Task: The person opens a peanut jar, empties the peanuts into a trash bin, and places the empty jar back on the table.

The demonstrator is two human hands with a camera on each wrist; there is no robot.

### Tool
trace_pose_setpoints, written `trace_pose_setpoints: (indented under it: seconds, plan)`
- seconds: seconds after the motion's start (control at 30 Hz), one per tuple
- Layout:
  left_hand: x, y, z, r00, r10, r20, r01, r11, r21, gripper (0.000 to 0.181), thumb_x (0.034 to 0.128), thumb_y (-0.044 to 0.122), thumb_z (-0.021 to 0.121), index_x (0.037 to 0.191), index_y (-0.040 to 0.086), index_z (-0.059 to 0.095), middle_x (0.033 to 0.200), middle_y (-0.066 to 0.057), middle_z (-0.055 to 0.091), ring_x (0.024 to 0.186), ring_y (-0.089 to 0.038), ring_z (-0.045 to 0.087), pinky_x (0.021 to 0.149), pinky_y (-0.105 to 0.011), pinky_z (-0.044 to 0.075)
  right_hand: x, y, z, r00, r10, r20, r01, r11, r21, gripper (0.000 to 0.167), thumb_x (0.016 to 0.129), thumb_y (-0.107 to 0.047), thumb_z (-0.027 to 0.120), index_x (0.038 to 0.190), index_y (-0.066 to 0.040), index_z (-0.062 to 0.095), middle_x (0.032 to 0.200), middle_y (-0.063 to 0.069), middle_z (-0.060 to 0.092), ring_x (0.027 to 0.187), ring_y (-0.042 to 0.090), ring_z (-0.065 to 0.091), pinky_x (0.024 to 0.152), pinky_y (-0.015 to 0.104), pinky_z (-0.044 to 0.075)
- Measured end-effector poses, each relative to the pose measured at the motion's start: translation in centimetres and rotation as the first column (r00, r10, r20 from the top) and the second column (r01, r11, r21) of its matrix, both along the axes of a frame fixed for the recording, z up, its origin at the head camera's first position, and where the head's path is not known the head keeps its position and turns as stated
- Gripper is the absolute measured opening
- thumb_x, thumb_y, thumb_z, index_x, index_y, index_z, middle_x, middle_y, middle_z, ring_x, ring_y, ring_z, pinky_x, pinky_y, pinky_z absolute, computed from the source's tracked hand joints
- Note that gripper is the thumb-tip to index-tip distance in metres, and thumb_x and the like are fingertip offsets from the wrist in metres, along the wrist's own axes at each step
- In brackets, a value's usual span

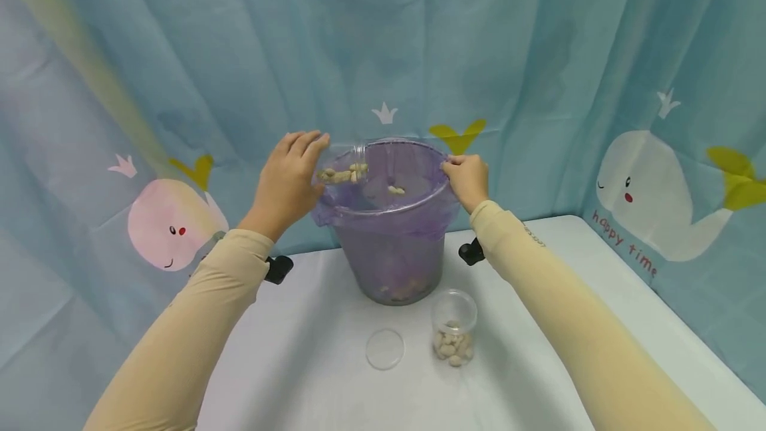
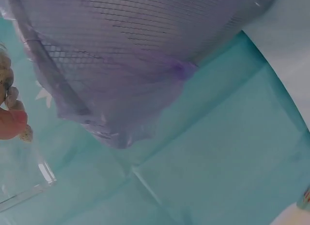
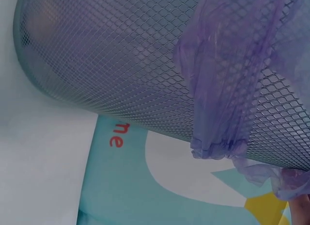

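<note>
A clear plastic jar (image 1: 342,166) with peanuts in its lower side lies tilted sideways over the left rim of a mesh bin (image 1: 391,251) lined with a purple bag (image 1: 383,218). My left hand (image 1: 290,178) grips the jar from its base end, mouth toward the bin. In the left wrist view a thumb (image 2: 12,123) shows against the jar beside several peanuts (image 2: 10,92). One peanut piece (image 1: 395,189) appears within the bin opening. My right hand (image 1: 468,178) pinches the bag and rim at the right; its fingers are partly hidden in the right wrist view.
On the white table (image 1: 311,364), in front of the bin, stands a second clear jar (image 1: 453,331) holding peanuts. A round clear lid (image 1: 385,349) lies to its left. A blue curtain (image 1: 359,38) with printed whales hangs behind and on both sides.
</note>
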State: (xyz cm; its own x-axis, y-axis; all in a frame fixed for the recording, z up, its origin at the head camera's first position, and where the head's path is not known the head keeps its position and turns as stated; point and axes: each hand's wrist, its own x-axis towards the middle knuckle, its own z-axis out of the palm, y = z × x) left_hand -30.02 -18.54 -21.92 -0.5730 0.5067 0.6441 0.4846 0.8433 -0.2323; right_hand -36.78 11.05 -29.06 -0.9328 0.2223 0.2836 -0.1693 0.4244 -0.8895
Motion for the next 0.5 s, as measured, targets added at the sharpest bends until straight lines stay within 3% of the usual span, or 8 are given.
trace_pose_setpoints:
  seconds: [0.2,0.4,0.5]
  plan:
    - [-0.07,0.15,0.03,0.998,0.010,-0.070,-0.008,1.000,0.028,0.074,0.0739,0.001,0.083,0.140,-0.001,0.050,0.142,-0.022,0.054,0.133,-0.041,0.047,0.119,-0.047,0.037,-0.24,0.17,-0.04,1.000,-0.007,-0.014,0.007,1.000,0.013,0.035,0.094,-0.013,0.058,0.126,-0.002,0.066,0.125,0.019,0.068,0.043,0.007,0.029,0.047,0.018,0.030]
    - [-0.06,0.15,-0.80,1.000,-0.022,-0.003,0.022,0.999,-0.030,0.073,0.0739,-0.002,0.082,0.140,-0.001,0.050,0.141,-0.022,0.054,0.132,-0.041,0.048,0.119,-0.048,0.037,-0.28,0.23,-0.26,1.000,-0.007,-0.008,0.007,1.000,0.016,0.035,0.094,-0.013,0.057,0.126,-0.003,0.066,0.126,0.018,0.068,0.043,0.007,0.028,0.045,0.018,0.029]
    - [-0.11,-0.07,-0.54,0.997,-0.007,-0.070,0.009,1.000,0.028,0.072,0.0743,0.000,0.081,0.139,-0.001,0.050,0.141,-0.023,0.054,0.132,-0.042,0.047,0.119,-0.048,0.037,-0.19,0.14,-0.17,1.000,-0.010,-0.012,0.010,1.000,0.016,0.035,0.093,-0.013,0.058,0.126,-0.003,0.067,0.127,0.019,0.067,0.043,0.007,0.028,0.046,0.018,0.029]
